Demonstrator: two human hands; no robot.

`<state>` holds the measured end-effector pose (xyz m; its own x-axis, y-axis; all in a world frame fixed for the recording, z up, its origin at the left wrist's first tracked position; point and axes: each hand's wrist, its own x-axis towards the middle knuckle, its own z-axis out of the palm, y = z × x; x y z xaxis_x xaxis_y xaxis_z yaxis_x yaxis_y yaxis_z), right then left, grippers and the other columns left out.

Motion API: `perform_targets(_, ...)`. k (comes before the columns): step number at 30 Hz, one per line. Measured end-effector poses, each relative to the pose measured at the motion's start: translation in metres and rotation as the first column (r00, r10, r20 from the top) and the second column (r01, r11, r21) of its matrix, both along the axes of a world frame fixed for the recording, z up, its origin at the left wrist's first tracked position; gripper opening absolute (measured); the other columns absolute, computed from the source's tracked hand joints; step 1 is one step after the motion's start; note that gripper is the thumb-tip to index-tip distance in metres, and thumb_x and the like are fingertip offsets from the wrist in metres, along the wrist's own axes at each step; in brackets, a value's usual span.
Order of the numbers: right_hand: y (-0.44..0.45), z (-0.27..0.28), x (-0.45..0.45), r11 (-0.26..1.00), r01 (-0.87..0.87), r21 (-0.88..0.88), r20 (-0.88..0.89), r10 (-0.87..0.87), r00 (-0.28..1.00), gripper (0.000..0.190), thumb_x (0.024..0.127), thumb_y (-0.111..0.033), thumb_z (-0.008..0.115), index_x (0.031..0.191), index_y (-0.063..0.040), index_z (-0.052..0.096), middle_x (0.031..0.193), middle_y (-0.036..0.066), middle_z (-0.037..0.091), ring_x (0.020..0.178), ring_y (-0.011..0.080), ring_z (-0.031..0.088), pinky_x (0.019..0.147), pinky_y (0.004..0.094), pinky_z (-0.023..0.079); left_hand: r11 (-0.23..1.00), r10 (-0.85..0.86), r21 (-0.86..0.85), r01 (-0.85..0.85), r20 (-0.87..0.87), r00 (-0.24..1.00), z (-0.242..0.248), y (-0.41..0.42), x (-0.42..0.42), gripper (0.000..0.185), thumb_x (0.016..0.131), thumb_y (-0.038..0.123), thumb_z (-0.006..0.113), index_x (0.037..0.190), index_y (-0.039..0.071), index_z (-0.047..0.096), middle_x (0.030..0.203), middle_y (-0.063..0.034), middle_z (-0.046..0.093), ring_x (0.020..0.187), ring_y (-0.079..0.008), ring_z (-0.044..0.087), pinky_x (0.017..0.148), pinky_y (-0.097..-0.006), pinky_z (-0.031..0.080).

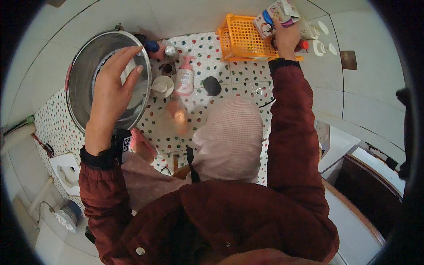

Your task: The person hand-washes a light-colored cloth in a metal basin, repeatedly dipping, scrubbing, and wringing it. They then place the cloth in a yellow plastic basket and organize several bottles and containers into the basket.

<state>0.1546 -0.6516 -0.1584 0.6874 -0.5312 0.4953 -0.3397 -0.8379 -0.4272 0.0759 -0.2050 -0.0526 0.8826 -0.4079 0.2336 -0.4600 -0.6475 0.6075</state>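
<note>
My left hand (114, 84) is spread over a round metal bucket (79, 71), holding nothing. Its fingertips lie over the far rim on the right; I cannot tell whether they touch it. Something pale, partly hidden by the hand, is inside the bucket. At the upper right my right hand (287, 37) grips a white printed carton (275, 18), tilted against the top of an orange plastic basket (245, 31). The carton bears writing. A bottle with a red cap (302, 45) stands just right of that hand.
A pink-and-white pump bottle (185, 79), a white cup (167, 86) and a dark oval object (212, 86) are on the dotted floor. White pump bottles (319, 48) stand by the wall. A squat toilet (63, 175) lies left. My knee (232, 139) is in front.
</note>
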Motion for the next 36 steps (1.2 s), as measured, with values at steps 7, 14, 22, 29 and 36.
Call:
perform_targets(7,0.021,0.011,-0.027,0.929,-0.246,0.277,0.061,0.239,0.969,0.059,0.071,-0.038,0.078,0.104,0.007,0.059,0.087,0.016,0.068,0.075,0.0321,0.067,0.07,0.0383,0.052,0.999,-0.016,0.036,0.016,-0.006,1.0,-0.006,0.014,0.0,0.035,0.086,0.01,0.064,0.121,0.011,0.06,0.121,-0.0086,0.062,0.107,-0.0222,0.06,0.088,-0.0331,0.048)
perform_targets(14,0.005,-0.015,-0.03,0.976,-0.064,0.206,0.033,0.059,0.998,0.058,0.067,-0.035,0.081,0.106,0.004,0.061,0.095,0.016,0.068,0.089,0.0293,0.066,0.082,0.039,0.049,0.997,0.071,0.011,-0.07,-0.066,0.995,0.001,0.035,-0.008,0.035,0.087,0.012,0.063,0.122,0.012,0.06,0.117,-0.0072,0.064,0.099,-0.019,0.063,0.085,-0.031,0.05)
perform_targets(22,0.01,-0.046,-0.048,0.955,-0.103,0.278,0.162,0.06,0.985,0.046,0.066,-0.025,0.083,0.097,0.003,0.063,0.087,0.014,0.067,0.081,0.0265,0.065,0.079,0.0371,0.049,0.989,0.142,0.052,-0.14,-0.019,0.99,0.02,0.03,-0.02,0.031,0.087,0.008,0.061,0.117,0.001,0.059,0.113,-0.016,0.063,0.1,-0.0284,0.063,0.08,-0.0369,0.053)
perform_targets(29,0.004,-0.044,-0.044,0.986,-0.159,0.04,0.167,0.151,0.974,0.036,0.065,-0.021,0.083,0.085,0.002,0.063,0.084,0.011,0.065,0.073,0.0205,0.061,0.07,0.0346,0.049,0.996,0.086,0.004,-0.086,-0.063,0.994,0.009,0.04,-0.011,0.034,0.087,0.012,0.063,0.121,0.01,0.06,0.116,-0.0087,0.064,0.102,-0.0201,0.061,0.085,-0.0312,0.049)
perform_targets(36,0.011,-0.047,-0.053,0.916,-0.188,0.354,0.139,0.147,0.979,0.034,0.07,-0.021,0.079,0.086,0.001,0.06,0.084,0.01,0.064,0.077,0.0198,0.062,0.071,0.0332,0.049,0.992,0.125,-0.012,-0.126,-0.071,0.99,0.003,0.043,-0.011,0.032,0.086,0.009,0.062,0.119,0.009,0.061,0.113,-0.0112,0.065,0.1,-0.0232,0.062,0.085,-0.0336,0.049)
